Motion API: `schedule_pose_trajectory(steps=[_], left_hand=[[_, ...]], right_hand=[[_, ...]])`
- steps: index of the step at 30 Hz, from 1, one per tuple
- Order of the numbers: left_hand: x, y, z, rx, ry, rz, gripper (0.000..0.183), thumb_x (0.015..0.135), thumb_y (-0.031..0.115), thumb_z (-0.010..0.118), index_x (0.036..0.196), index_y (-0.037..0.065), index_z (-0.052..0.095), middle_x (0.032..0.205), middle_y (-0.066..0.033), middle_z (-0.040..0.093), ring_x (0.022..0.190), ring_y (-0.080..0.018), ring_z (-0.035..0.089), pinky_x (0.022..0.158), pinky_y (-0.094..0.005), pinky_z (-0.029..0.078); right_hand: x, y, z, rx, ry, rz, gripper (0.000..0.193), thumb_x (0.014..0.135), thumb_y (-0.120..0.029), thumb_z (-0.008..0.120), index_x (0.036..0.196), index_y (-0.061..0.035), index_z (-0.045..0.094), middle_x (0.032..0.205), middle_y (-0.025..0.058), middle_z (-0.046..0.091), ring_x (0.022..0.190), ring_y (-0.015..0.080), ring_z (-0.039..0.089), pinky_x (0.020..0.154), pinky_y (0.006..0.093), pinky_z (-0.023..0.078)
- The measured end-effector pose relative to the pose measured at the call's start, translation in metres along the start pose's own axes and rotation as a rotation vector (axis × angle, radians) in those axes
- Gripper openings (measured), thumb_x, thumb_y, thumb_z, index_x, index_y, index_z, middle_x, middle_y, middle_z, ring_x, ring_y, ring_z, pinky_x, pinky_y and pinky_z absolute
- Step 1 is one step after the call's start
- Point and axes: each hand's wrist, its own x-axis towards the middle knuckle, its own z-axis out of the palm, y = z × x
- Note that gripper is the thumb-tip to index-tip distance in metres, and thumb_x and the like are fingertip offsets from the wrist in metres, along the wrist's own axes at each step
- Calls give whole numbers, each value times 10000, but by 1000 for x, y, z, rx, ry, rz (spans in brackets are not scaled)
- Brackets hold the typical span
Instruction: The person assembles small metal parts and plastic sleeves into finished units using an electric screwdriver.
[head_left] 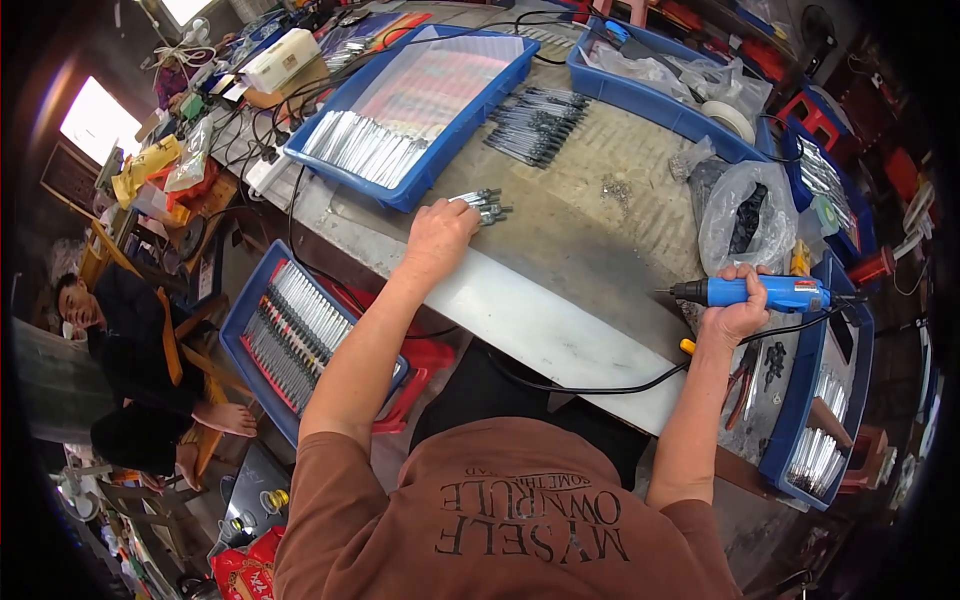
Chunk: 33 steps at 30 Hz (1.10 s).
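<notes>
My right hand point(738, 308) is wrapped around a blue electric screwdriver point(720, 292), its black nose pointing left above the worktable. A black cable leads from its back end. Near the table's front edge, my left hand point(441, 238) is closed on a few slim silvery rods with dark tips point(488, 205); the palm hides their other ends. Behind that hand stands a blue tray point(410, 192) with many bright metal rods point(365, 147) at its near end. A pile of darker-tipped rods point(538, 126) lies on the tabletop to the tray's right.
At the right are a clear plastic bag point(750, 215) of dark parts, pliers point(740, 390) and a blue bin point(780, 460) with rods. A long blue bin point(660, 112) stands at the back. A rod-filled tray point(235, 345) sits lower left, near a seated person point(140, 350).
</notes>
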Motion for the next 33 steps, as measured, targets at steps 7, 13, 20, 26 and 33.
schedule_pose_trajectory(steps=[7,13,20,26,33], left_hand=[[1,4,1,-96,-76,-152,150,682,127,616,809,62,568,800,-81,559,821,-267,531,692,-375,423],[2,5,2,-85,-131,-134,133,695,128,602,790,58,542,807,-95,538,824,-277,524,693,-385,420],[-3,7,0,-91,-71,-150,161,709,135,588,828,62,508,823,-89,509,846,-273,489,699,-393,401],[-26,16,-39,-302,112,-159,165,700,68,585,832,52,487,840,-94,515,831,-269,482,707,-384,379],[-129,-18,-89,-129,35,-331,189,700,54,585,860,46,485,831,-96,519,825,-277,486,700,-375,378]], right_hand=[[-1,0,1,2,-18,-4,255,683,-66,514,923,-46,433,698,85,488,612,197,478,612,318,411],[2,0,-1,18,1,6,262,677,-56,514,926,-45,432,700,88,491,609,201,482,611,324,415],[-1,-2,1,3,-5,7,269,678,-60,518,931,-41,429,699,84,490,614,201,481,618,323,413],[-4,0,1,0,-15,36,268,684,-64,523,933,-44,428,698,79,487,620,199,476,625,320,407],[26,6,-27,84,-128,96,197,717,-45,513,887,-40,413,664,94,492,624,205,477,635,322,404]])
